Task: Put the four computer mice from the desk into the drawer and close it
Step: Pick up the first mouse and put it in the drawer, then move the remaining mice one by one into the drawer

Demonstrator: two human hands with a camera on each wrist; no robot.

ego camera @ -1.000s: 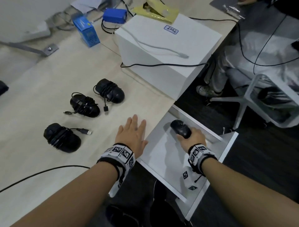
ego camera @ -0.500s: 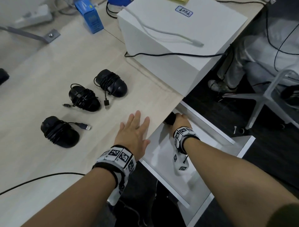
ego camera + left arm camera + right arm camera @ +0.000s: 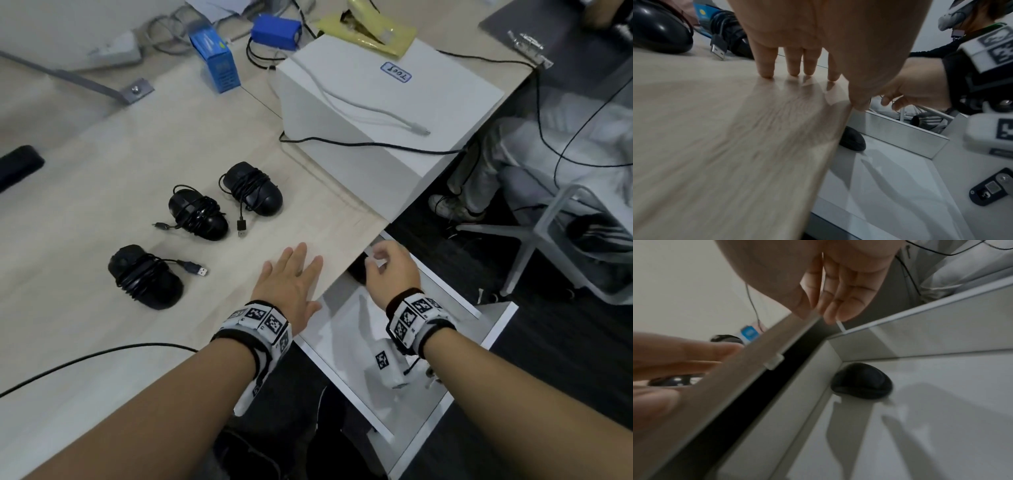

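Four computer mice are in play: three lie on the pale wooden counter (image 3: pixel 102 144), each black with its cable wound round the body, and one sits in the open drawer (image 3: pixel 346 339). The far mouse (image 3: pixel 255 188) and the middle mouse (image 3: pixel 198 214) lie side by side, their long axes running from far left to near right. The near mouse (image 3: pixel 145 277) lies the same way, apart from the other two, with its USB plug (image 3: pixel 202 271) stretched out to the right. The mouse in the drawer (image 3: pixel 862 381) rests on the white floor at the far left corner, tucked partly under the counter edge; from the head view only a dark sliver shows, and which way it points is hard to tell.

The left hand (image 3: pixel 291 284) lies flat on the counter near its right edge, fingers spread and straight, tips touching the wood. The right hand (image 3: pixel 394 274) hangs above the drawer, just over the mouse, fingers loosely bent and holding nothing.

A white box (image 3: pixel 387 113) stands on the far right of the counter with a grey cable across its top. The wrist views are blurred, and the drawer's near end is cut off by the right forearm.
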